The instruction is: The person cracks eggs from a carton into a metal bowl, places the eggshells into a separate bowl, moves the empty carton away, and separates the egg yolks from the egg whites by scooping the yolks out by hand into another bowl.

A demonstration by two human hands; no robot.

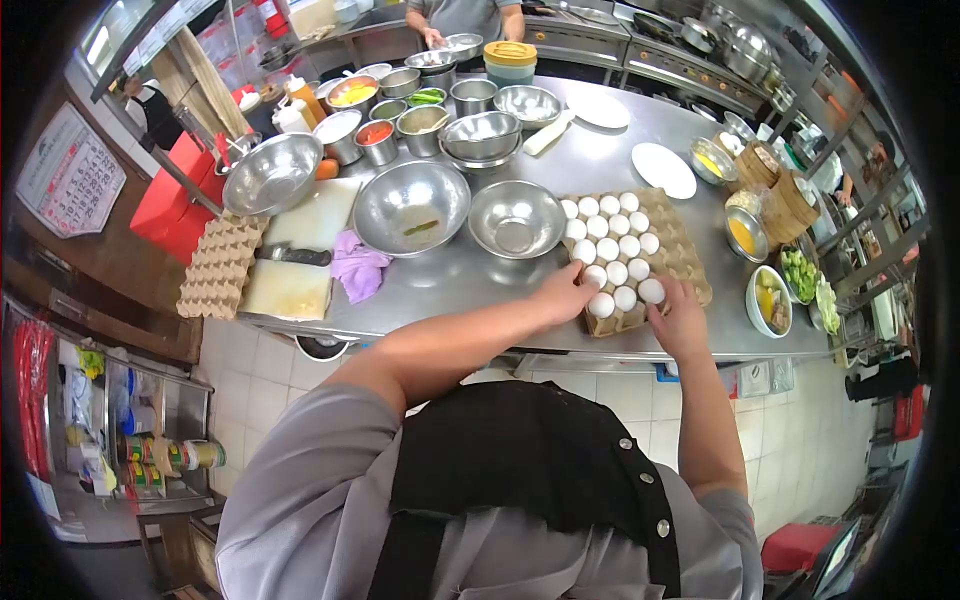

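A cardboard egg tray (680, 232) holds rows of white eggs on its left side, with bare cups along its right. At the tray's near left edge, my left hand (562, 298) has its fingertips closed around a white egg (594, 275). My right hand (681, 318) pinches another white egg (651, 291) between thumb and fingers at the near right of the rows. Whether either egg is lifted off its cup I cannot tell. Left of the tray sits a steel bowl (517, 220), and beside it a larger steel bowl (412, 210) with a green-brown piece inside.
A knife (292, 255) lies on a cutting board (285, 292), near a purple cloth (358, 266) and a second egg tray (222, 265). White plates (664, 171) and bowls of yellow liquid (742, 235) stand right. Across the steel table, a person (465, 18) handles a bowl.
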